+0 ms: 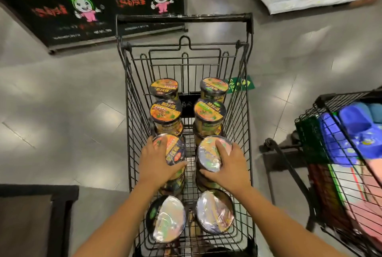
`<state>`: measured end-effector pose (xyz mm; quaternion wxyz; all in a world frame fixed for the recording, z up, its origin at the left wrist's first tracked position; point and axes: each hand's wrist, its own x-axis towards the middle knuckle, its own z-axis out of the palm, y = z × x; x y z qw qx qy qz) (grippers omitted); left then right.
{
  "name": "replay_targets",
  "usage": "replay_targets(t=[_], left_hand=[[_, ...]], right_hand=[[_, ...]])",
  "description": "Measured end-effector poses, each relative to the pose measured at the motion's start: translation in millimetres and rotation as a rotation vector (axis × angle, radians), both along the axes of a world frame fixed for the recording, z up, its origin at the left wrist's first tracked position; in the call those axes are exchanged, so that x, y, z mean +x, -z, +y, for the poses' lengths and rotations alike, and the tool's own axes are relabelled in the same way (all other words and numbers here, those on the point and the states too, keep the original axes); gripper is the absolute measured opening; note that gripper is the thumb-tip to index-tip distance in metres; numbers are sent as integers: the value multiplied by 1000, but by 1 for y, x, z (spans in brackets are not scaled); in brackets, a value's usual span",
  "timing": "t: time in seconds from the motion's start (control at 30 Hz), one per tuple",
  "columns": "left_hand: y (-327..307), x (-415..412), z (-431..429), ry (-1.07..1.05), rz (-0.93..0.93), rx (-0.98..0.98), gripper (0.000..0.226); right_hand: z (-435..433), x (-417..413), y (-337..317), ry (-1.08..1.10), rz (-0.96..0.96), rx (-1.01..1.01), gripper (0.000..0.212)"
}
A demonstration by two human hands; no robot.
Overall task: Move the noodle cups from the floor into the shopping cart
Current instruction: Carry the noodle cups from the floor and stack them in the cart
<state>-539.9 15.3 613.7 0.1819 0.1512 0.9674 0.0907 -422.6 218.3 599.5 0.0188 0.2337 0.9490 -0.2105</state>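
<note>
Shopping cart: the black wire shopping cart (pixel 242 112) stands on the grey tiled floor (pixel 62 101), seen from above, its handle bar (pixel 184 18) at the far end.
Noodle cups: all the noodle cups (pixel 166 111) in view are inside the cart, upright, in two columns side by side with a narrow gap between them.
Far rows: in the two far rows the lids are orange and green; those in the second row sit on top of other cups.
Near row: the two cups closest to the person show lids washed out by glare, so their print cannot be read.
Left hand: the left hand (pixel 155 159) grips the orange-lidded cup (pixel 174 152) in the left column, fingers laid over the lid and thumb curled round its near edge.
Right hand: the right hand (pixel 229 163) holds the pale-lidded cup (pixel 207 158) in the right column, a forefinger on the lid and the thumb wrapped under the near rim.
Held cups: both sit on top of stacked cups, third row from the far end; whether they rest fully on them cannot be told.
Surroundings: a black advertising board (pixel 93 4) lies beyond the cart at left, a green floor sticker (pixel 239 84) shows through the wires, and a second cart (pixel 322 132) at right carries blue slippers (pixel 355 120).
</note>
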Motion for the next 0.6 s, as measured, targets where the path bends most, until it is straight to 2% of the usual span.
replay_targets(t=[0.23,0.47,0.6], left_hand=[[-4,0,-1,8,34,-54,121],[-17,16,-18,-30,64,29,110],[-25,41,-53,-132,97,30,106]], right_hand=[[0,0,-13,-14,-109,44,127],[-16,0,-32,-70,-18,150,107],[-53,-3,-48,-187,20,142,100]])
